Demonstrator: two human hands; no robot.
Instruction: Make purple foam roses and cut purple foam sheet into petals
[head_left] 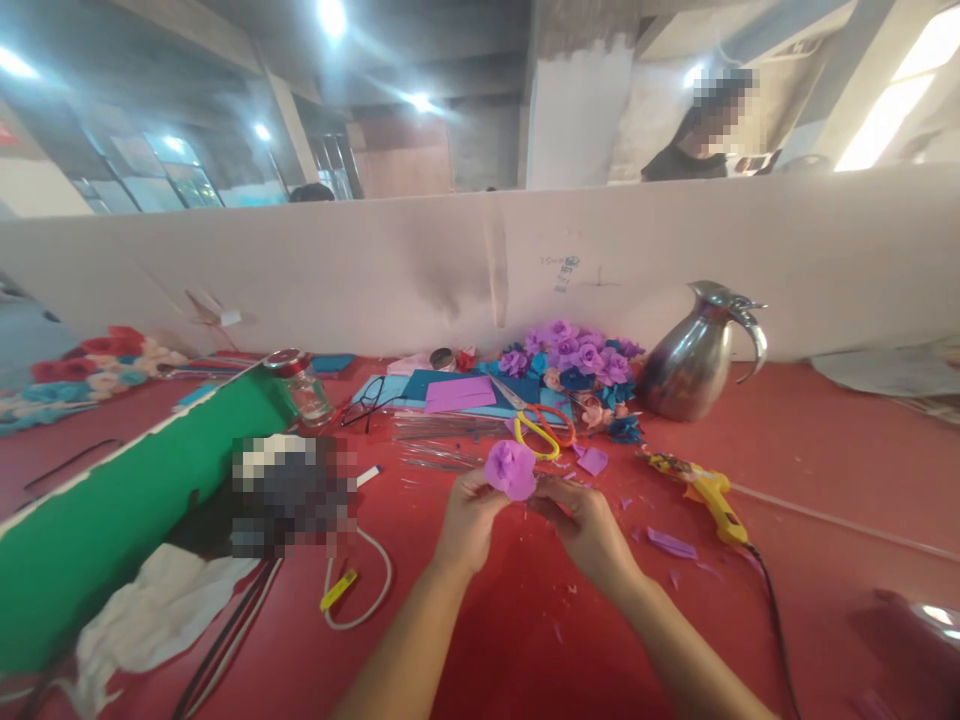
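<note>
Both my hands meet over the red table [525,620] on a small purple paper flower [511,468]. My left hand [469,520] pinches its left underside with curled fingers. My right hand [585,525] grips the flower's lower right side, fingers closed around it. Just beyond the flower lie scissors with yellow and orange handles [541,428] and a purple paper scrap [592,460].
A yellow glue gun [709,495] with a black cord lies to the right. A steel jug [694,360], a heap of purple and blue paper flowers [577,360], coloured paper sheets [457,393], a glass jar [304,385], a green roll [112,510], a white cable [360,600]. A white partition [480,260] backs the table; a person stands behind it.
</note>
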